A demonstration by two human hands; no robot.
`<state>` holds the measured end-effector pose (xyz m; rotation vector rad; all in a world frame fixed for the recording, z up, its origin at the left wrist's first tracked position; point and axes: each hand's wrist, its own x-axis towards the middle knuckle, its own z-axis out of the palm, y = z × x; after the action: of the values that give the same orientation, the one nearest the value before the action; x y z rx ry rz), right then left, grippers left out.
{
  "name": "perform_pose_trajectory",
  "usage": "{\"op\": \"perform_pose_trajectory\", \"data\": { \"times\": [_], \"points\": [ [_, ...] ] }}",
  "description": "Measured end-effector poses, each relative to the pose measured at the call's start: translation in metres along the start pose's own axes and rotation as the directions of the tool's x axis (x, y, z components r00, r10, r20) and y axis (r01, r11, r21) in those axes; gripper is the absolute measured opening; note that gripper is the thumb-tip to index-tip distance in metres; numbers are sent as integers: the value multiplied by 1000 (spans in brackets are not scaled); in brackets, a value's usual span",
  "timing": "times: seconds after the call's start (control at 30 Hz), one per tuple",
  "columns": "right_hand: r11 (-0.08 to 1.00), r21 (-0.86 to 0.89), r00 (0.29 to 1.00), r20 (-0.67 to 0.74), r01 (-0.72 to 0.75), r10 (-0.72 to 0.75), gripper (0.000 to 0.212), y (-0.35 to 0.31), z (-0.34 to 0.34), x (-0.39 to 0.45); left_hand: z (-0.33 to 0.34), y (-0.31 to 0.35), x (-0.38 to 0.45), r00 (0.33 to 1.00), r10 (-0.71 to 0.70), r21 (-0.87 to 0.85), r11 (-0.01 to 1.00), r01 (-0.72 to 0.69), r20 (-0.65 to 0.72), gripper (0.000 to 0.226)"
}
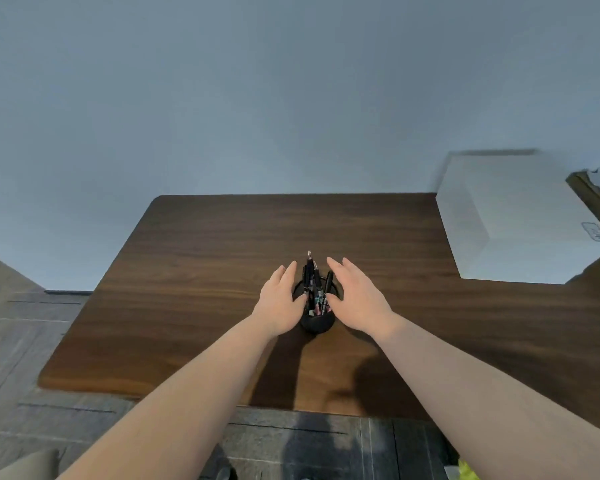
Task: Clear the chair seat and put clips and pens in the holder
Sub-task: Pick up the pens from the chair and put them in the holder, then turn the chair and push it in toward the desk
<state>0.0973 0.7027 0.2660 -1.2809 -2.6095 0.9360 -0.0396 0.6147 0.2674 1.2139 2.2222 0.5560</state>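
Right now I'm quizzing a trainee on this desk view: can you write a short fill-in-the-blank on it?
1. The black holder stands on the wooden ____.
2. The pens stand upright in the ____.
3. The left hand and right hand flank it with fingers ____.
4. The white box sits at the desk's far ____ corner.

Missing words: desk; holder; open; right

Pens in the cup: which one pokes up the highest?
The pen with the silvery tip, at the back left of the black holder. Its tip stands above the other pens, between the open hands.
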Motion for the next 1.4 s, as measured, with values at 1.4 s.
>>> {"op": "perform_pose_trajectory", "data": {
  "times": [1.4],
  "points": [
    [627, -153, 597, 537, 764, -596, 67, -259, 261, -548, 23, -235, -768, 685, -589, 221, 667, 712, -429, 66]
  ]
}}
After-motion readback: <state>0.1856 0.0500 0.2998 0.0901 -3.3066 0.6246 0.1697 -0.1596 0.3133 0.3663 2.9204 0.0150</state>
